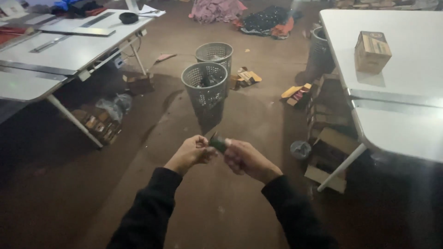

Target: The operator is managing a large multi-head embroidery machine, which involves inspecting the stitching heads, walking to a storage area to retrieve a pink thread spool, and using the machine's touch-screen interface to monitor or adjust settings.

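Note:
Both my hands meet in front of me over the brown floor. My left hand (191,152) and my right hand (247,159) pinch a small dark green object (218,143) between them, each gripping one end. Its exact shape is too small and dim to tell. My arms are in black sleeves. Just beyond my hands stands a grey mesh waste basket (204,87), with a second mesh basket (214,53) behind it.
White tables stand left (60,50) and right (406,124); a cardboard box (372,50) sits on the right one. Cardboard boxes (330,157) and scraps litter the floor under both. A dark bin (318,53) and piles of cloth (240,14) lie farther back.

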